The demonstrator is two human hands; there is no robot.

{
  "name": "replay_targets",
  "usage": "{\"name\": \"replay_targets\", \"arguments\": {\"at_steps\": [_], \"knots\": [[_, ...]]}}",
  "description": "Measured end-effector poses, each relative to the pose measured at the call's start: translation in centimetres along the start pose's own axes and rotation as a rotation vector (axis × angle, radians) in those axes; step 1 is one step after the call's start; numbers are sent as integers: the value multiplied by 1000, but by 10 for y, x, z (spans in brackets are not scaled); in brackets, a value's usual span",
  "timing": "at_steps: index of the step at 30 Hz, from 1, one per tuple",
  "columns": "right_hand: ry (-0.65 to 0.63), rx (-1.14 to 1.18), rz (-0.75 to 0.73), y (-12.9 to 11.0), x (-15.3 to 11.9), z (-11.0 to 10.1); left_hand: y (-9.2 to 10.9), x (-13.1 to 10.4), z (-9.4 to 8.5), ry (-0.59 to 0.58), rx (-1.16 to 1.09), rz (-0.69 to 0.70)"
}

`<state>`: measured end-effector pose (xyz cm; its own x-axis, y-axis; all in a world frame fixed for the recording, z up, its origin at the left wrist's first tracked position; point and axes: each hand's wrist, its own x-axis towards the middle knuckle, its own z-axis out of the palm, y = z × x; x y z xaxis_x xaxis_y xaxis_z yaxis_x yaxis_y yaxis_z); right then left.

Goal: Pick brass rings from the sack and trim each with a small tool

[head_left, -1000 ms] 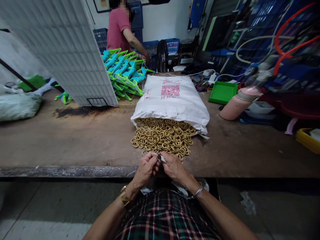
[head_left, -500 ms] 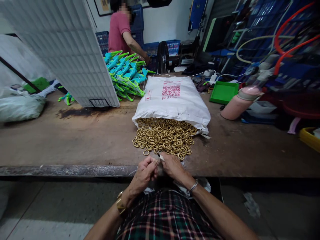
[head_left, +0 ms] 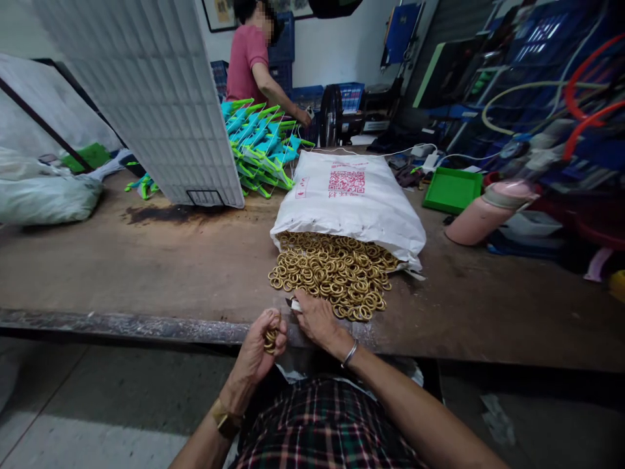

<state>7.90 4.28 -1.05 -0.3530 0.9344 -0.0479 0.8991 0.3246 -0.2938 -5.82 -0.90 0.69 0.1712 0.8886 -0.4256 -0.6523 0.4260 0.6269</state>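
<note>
Golden rings spill in a heap from the mouth of a white woven sack that lies on the table. Several of these rings are held in my left hand, its fingers curled round them at the table's front edge. My right hand is closed on what looks like a small knife, with a dark pointed tip and a white part showing; the rest is hidden in the fingers. The tip points left, above the left hand. The right hand is at the heap's front left edge.
A ribbed white panel stands on the left, beside blue and green plastic pieces. To the right are a green tray and a pink bottle. Behind the table a person in a pink shirt reaches sideways.
My left hand has moved left and turned, so the rings in it now show. The right hand has shifted left with the small knife. The whole view has swung slightly.
</note>
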Motion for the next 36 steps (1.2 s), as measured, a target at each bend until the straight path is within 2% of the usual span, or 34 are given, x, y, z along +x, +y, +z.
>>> {"name": "replay_targets", "arguments": {"at_steps": [3, 9, 12, 14, 18, 21, 24, 26, 29, 36], "knots": [[-46, -76, 34, -6, 5, 2, 5, 3, -7, -6, -71, -8], [-24, -117, 54, -6, 7, 8, 9, 12, -18, 28, -280, -74], [-3, -50, 49, 0, 7, 9, 9, 16, -19, 70, -287, -66], [41, 87, 41, 6, 7, 6, 9, 20, -17, 77, -253, -56], [78, 591, 93, 20, 5, -6, 6, 28, -8, 31, -129, -55], [-47, 1001, 151, 28, -1, -14, 0, 31, 5, 21, 95, 0], [-180, 1280, 226, 33, -11, -18, -7, 33, 18, 56, 426, 80], [-217, 1358, 251, 33, -16, -20, -11, 33, 24, 45, 606, 116], [-233, 1382, 258, 33, -20, -23, -14, 34, 28, 26, 732, 178], [-194, 1376, 295, 33, -22, -19, -20, 34, 29, 61, 725, 184]]}}
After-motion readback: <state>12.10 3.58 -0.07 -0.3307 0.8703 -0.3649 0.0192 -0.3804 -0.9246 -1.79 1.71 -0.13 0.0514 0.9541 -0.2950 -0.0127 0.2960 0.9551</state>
